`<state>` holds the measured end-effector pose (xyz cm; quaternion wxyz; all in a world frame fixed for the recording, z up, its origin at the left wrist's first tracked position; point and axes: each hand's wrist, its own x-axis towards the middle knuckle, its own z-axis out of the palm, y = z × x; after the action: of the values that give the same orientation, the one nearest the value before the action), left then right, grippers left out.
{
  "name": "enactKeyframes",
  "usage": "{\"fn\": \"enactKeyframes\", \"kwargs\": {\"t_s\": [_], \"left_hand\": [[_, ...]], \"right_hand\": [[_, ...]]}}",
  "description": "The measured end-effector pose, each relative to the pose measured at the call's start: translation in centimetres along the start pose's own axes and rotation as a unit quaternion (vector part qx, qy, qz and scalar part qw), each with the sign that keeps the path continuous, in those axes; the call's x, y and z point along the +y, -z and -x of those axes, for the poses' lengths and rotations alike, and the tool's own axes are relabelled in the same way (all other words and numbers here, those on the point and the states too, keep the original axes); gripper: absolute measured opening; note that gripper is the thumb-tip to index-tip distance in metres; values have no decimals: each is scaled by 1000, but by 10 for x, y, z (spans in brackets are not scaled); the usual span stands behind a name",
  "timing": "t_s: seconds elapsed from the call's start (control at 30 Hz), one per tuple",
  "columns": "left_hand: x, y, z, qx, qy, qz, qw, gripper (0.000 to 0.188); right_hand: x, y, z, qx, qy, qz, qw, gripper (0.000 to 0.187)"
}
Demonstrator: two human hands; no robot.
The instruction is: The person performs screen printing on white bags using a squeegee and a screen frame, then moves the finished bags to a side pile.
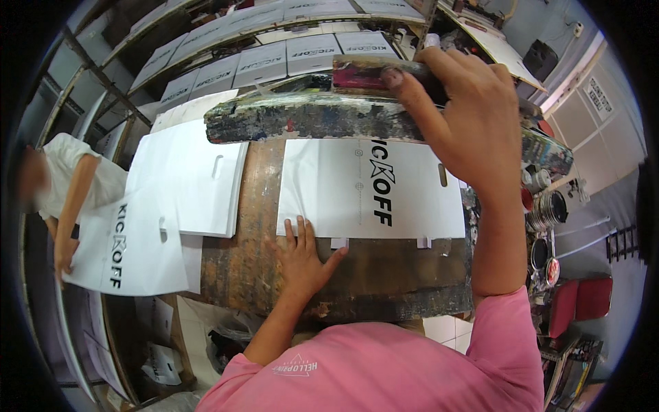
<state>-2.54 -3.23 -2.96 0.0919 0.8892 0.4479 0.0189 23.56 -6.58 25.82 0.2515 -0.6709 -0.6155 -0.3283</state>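
Printed bag [371, 189] just above left hand [302, 257].

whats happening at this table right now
A person in a pink shirt is printing white bags. The right hand grips the handle of a paint-caked screen frame lifted above a printed white bag on the worn wooden table. The left hand lies flat at the bag's lower left edge. A stack of blank bags sits to the left, where another person's hand holds a printed bag. More printed bags lie on racks behind.
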Motion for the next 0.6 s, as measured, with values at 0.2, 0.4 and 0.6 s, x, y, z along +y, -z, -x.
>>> {"fn": "enactKeyframes", "kwargs": {"t_s": [0.2,0.4,0.6], "left_hand": [[18,39,-55,249,-97,254,929,65],[13,81,-83,344,-30,321,882,33],[-62,89,-41,345,97,451,817,38]], "right_hand": [[12,10,-26,-29,-27,-12,999,52],[10,3,-25,-17,-22,-28,999,50],[8,5,-15,12,-13,-27,999,47]]}}
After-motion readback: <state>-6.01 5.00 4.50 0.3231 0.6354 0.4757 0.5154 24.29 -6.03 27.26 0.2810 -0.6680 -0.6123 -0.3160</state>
